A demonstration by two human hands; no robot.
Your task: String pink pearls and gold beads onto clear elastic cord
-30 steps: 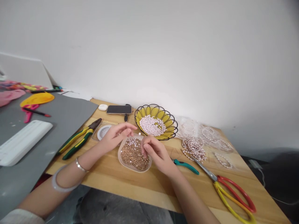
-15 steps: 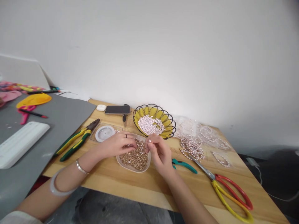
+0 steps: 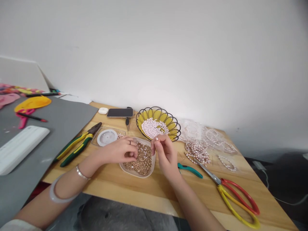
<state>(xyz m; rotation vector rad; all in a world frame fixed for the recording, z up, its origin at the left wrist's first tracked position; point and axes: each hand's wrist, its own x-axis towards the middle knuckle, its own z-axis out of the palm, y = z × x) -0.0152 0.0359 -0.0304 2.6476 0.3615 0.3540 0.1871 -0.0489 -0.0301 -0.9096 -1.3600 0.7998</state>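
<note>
A pale tray [image 3: 137,175] of gold beads [image 3: 141,162], with a few pearly ones among them, lies below both hands. My left hand [image 3: 120,150] hovers over the tray's left side with its fingers curled together; whatever they pinch is hidden. Between the thumb and forefinger of my right hand [image 3: 166,155] is a small white pearl bead [image 3: 157,139], held above the tray's right edge. Just behind stands a black wire basket [image 3: 177,128] with a yellow lining and many pinkish-white beads [image 3: 152,127].
Green-handled pliers [image 3: 79,146] and a white spool [image 3: 107,137] lie at left, a phone [image 3: 119,112] behind. To the right are teal-handled pliers [image 3: 191,170], large scissors [image 3: 218,181], a heap of bead strands [image 3: 197,152] and bagged bracelets [image 3: 213,136]. A wall rises behind the table.
My left hand has drawn slightly left, its fingers curling in away from the middle of the tray. My right hand has lifted the bead a little.
</note>
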